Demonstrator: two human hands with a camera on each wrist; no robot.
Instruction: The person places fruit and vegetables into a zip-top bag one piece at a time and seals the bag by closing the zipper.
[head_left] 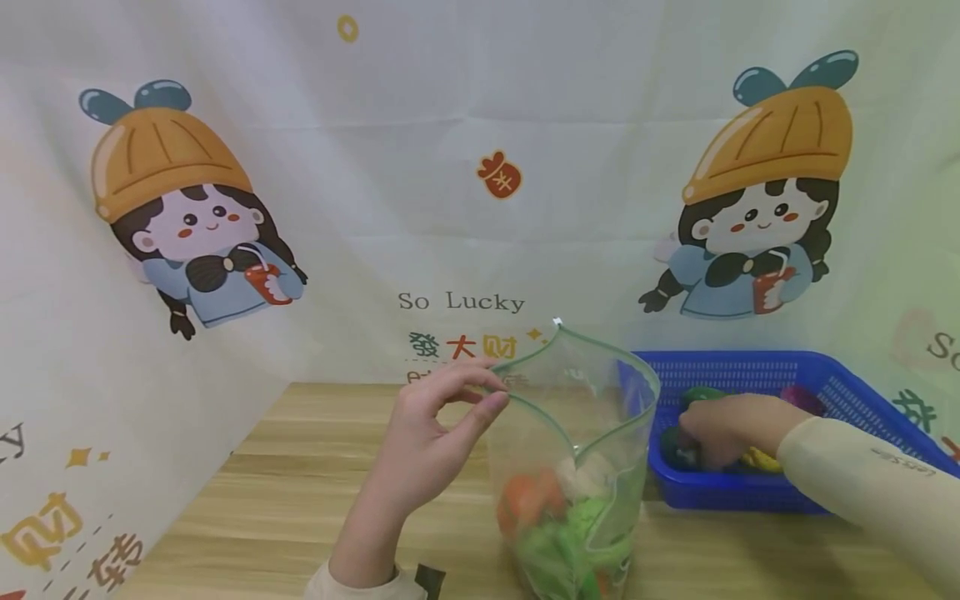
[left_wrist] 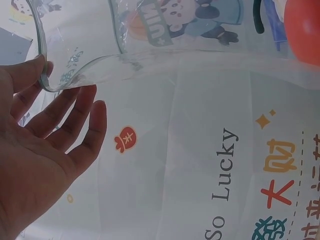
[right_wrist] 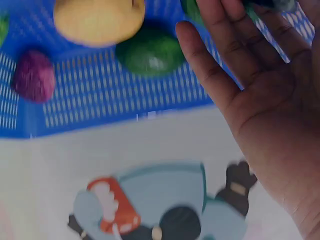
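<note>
Pinching the bag (head_left: 573, 467) rim with your left hand (head_left: 427, 442) to keep its mouth wide, you are closing your right hand (head_left: 723, 427) on a dark green piece (head_left: 678, 450) in the basket (head_left: 750, 371) just beside the bag, so be keeping the opening steady.

Bag (head_left: 573, 467) on table (head_left: 300, 483); basket (head_left: 757, 371) right of bag.

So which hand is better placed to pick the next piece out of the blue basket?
The right hand: it is already down inside the blue basket among the pieces, fingers on a dark green one. The left hand is pinching the bag rim open.
</note>
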